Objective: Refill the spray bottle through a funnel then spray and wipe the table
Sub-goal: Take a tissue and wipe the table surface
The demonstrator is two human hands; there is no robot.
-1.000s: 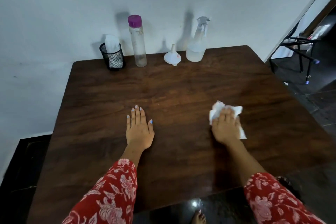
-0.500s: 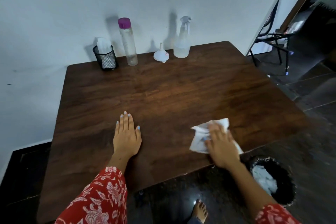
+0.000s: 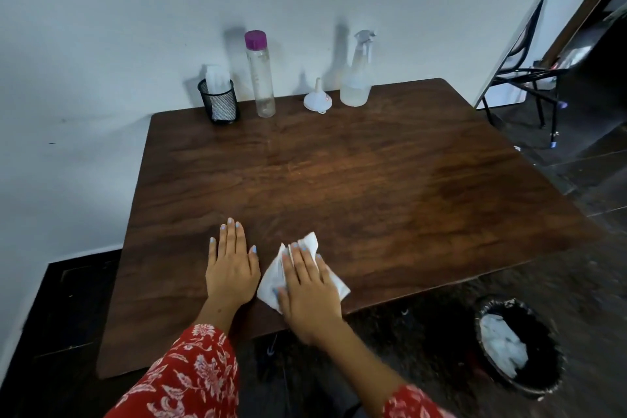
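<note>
The person wears red sleeves (image 3: 190,373) with a white floral print and pale blue nail polish.

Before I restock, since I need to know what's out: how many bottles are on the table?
2: a purple-capped bottle beside the mesh cup, and the spray bottle right of the funnel, both by the wall.

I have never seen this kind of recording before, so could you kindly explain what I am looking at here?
There is no machine: a person wears a camera on the head, looking down at their own hands over a wooden table. The left hand lies flat on the wood. The right hand presses a white tissue flat, with no curled grip. By the wall stand a mesh cup of tissues, a purple-capped bottle, a white funnel and the spray bottle. A bin sits on the floor.
</note>
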